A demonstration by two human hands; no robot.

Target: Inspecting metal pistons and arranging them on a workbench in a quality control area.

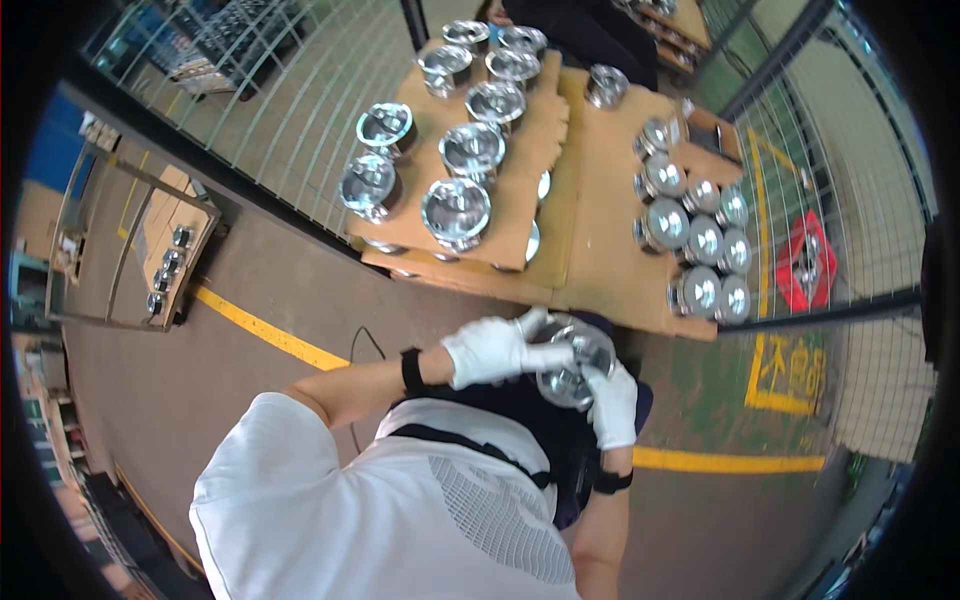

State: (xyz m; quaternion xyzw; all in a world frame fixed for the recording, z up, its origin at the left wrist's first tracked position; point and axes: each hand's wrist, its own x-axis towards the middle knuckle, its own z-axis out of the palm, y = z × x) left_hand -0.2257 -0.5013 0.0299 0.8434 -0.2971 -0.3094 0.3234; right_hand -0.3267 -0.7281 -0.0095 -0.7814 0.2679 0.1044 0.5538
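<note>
Gripping round silver metal pot (567, 387) below frame centre between white-gloved left hand (497, 350) and white-gloved right hand (613, 403); best steadied firmly, unscuffed.

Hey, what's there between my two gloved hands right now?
A shiny round metal piece lies between your left hand and right hand, touching both; the head view shows it.

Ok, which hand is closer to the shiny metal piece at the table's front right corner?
Right. The right hand is below and left of that corner piece in the view; the left hand is farther left, at the left side of the held piece.
</note>
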